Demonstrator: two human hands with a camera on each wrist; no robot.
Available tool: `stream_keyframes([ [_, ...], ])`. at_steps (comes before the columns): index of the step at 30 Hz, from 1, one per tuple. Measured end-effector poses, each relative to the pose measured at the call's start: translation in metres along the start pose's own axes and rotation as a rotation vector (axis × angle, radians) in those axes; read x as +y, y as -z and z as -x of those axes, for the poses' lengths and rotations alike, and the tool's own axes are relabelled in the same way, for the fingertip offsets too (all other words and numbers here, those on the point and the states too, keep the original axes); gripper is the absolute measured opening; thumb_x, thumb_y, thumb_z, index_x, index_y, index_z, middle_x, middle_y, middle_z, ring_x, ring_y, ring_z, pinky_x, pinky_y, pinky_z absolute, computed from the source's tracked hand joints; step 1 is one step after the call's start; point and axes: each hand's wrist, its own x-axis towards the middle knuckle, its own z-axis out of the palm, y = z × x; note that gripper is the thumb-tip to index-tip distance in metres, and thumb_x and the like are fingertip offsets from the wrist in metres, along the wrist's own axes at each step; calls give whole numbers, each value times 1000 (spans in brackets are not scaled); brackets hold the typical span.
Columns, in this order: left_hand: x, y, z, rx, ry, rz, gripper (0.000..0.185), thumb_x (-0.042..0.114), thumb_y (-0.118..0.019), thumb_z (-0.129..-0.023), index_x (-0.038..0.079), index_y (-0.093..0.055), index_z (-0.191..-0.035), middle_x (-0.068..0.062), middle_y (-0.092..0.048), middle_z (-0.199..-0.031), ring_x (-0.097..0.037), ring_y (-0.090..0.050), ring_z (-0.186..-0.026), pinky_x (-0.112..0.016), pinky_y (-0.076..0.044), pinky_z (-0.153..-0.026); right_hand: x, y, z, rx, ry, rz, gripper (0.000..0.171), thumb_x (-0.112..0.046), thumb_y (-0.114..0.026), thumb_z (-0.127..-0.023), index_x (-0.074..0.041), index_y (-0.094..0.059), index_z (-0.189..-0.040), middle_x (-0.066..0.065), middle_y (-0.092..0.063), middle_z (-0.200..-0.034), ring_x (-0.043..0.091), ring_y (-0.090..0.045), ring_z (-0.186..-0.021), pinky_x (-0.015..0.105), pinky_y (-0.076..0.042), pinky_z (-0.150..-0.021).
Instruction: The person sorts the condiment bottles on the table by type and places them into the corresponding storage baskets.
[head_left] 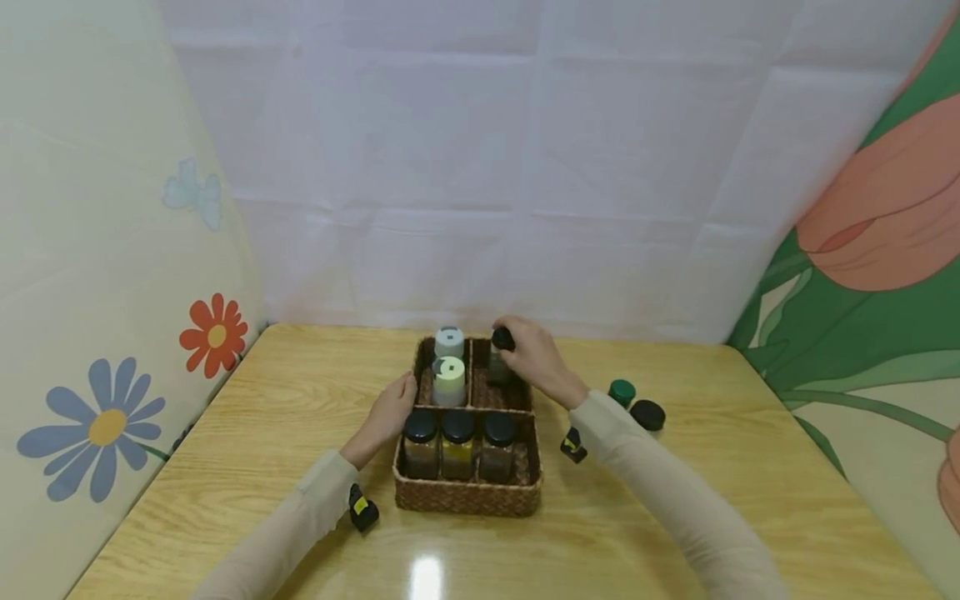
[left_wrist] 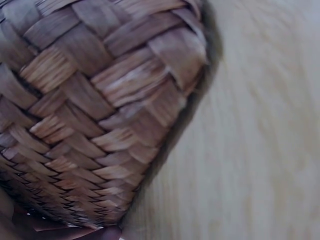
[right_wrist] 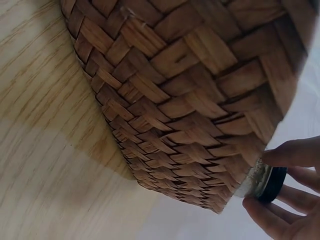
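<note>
A woven brown basket (head_left: 468, 497) with compartments stands on the table. In its back right compartment my right hand (head_left: 536, 358) grips a black-lidded glass jar (head_left: 497, 367) at the top. The right wrist view shows thumb and fingers around that jar (right_wrist: 256, 179), which holds something pale and stands partly behind the basket wall (right_wrist: 175, 100). My left hand (head_left: 390, 412) rests along the basket's left side; its fingers (left_wrist: 70, 233) touch the weave low in the left wrist view. Two pale-capped containers (head_left: 450, 379) occupy the back left compartment. Three black-lidded jars (head_left: 457, 446) line the front one.
Right of the basket, a green-lidded container (head_left: 622, 392) and a black lid-like round top (head_left: 648, 414) show beside the right sleeve (head_left: 660, 475). The wooden table (head_left: 300, 375) meets a white sheet (head_left: 450, 250) behind the basket. Each wrist wears a small black camera (head_left: 363, 508).
</note>
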Motion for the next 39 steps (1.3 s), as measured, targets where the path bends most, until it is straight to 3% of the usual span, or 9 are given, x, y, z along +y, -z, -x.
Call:
stream_keyframes([
  [9,-2,0,-1,29,-24,10,45,18,-28,-110,-11,-52,-135,-30,-49,-140,-44,-43,-133,-55,-36,-108,2,-7,-1,-28,-17,-18,39,6,-70,-85,4,-63,-123,21,-65,-119,37,-62,-107,49,-54,-86],
  [14,-4,-1,0,24,-28,9,45,18,-28,-110,-11,-50,-136,-31,-48,-140,-45,-43,-132,-56,-36,-108,5,-10,1,-35,-33,-33,39,6,-70,-86,4,-62,-124,21,-65,-119,37,-62,-106,48,-55,-86],
  [21,-2,0,0,39,-28,11,44,17,-29,-110,-12,-53,-132,-32,-52,-136,-46,-46,-129,-57,-37,-106,7,-12,-2,-33,20,32,37,2,-73,-86,3,-64,-121,20,-66,-117,37,-63,-106,50,-53,-89],
  [28,-3,1,-2,50,-42,5,43,17,-29,-109,-12,-57,-121,-32,-56,-129,-46,-50,-124,-57,-41,-102,7,-14,-4,-22,6,23,33,2,-74,-86,3,-66,-118,21,-67,-115,38,-63,-105,50,-53,-89],
  [39,-3,1,-2,39,-23,-4,46,17,-29,-110,-13,-48,-138,-31,-48,-141,-45,-42,-132,-55,-35,-109,8,-13,-7,-36,-14,19,30,2,-75,-85,5,-66,-113,21,-66,-113,38,-62,-106,50,-52,-91],
])
